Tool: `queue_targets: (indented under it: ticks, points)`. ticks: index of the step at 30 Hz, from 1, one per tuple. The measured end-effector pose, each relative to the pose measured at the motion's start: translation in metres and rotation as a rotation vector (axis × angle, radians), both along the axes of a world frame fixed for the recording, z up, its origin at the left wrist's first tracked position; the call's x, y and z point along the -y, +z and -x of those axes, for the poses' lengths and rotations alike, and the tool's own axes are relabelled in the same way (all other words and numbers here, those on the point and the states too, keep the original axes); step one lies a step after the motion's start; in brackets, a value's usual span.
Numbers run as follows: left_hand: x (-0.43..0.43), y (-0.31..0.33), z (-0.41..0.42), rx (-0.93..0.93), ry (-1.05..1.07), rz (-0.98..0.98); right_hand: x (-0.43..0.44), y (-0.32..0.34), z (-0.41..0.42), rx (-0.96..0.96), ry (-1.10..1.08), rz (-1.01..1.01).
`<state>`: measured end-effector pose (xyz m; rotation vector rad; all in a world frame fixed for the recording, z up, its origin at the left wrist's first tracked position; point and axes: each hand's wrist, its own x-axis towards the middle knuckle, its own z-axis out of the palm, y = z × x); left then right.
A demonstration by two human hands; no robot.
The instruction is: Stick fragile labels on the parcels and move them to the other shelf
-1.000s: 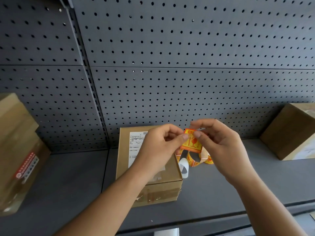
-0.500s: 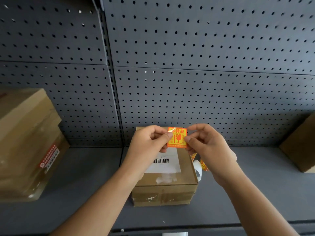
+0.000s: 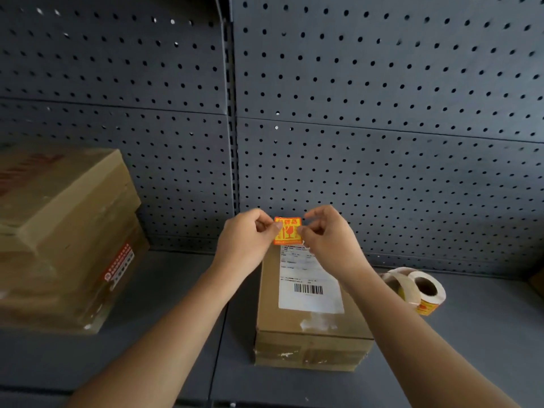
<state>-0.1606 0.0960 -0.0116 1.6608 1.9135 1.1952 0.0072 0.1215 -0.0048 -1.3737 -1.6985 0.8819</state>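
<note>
Two hands hold one fragile label point(image 3: 288, 231) between them, over the far end of the parcel point(image 3: 309, 334). The left hand point(image 3: 247, 241) pinches the label's left edge between thumb and forefinger, its other fingers curled in. The right hand point(image 3: 331, 240) pinches the right edge in the same way. The label is orange-red with yellow print and a broken-glass mark, and its printed face is turned toward the camera. Its lower edge lines up with the far edge of the parcel's top; I cannot tell whether it touches the cardboard.

The parcel is a small brown cardboard box lying flat on the grey shelf point(image 3: 485, 334), with its long side running away from the camera. A white shipping slip point(image 3: 312, 287) with a barcode covers much of the parcel's top, and scraps of torn tape show near its front edge.

To the right of the parcel, apart from it, a roll of labels point(image 3: 421, 290) lies on the shelf with a loose tail curling off it. To the left of the parcel, well apart, sits a bigger cardboard box point(image 3: 64, 237) with a red and white sticker point(image 3: 119, 266) on its side. Behind the parcel rises a dark pegboard wall point(image 3: 382, 113). At the far right of the parcel, the corner of another box point(image 3: 538, 282) just shows.
</note>
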Motion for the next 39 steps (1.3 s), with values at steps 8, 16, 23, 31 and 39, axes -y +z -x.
queue_targets:
  ticks: [8,16,23,31,39]
  points:
    - [-0.02,-0.016,0.012,-0.063,-0.008,0.059,-0.015,-0.009,0.014,0.144,0.038,-0.005]
    - [-0.033,-0.022,0.012,-0.017,0.011,0.111,-0.024,-0.013,0.018,0.224,0.083,-0.073]
    - [-0.036,-0.021,0.012,-0.011,0.028,0.129,-0.029,-0.02,0.023,0.307,0.058,-0.043]
    - [-0.038,-0.021,0.011,-0.011,0.042,0.171,-0.032,-0.022,0.024,0.331,0.049,-0.055]
    - [-0.04,-0.018,0.006,-0.039,0.065,0.212,-0.031,-0.024,0.025,0.353,0.039,-0.092]
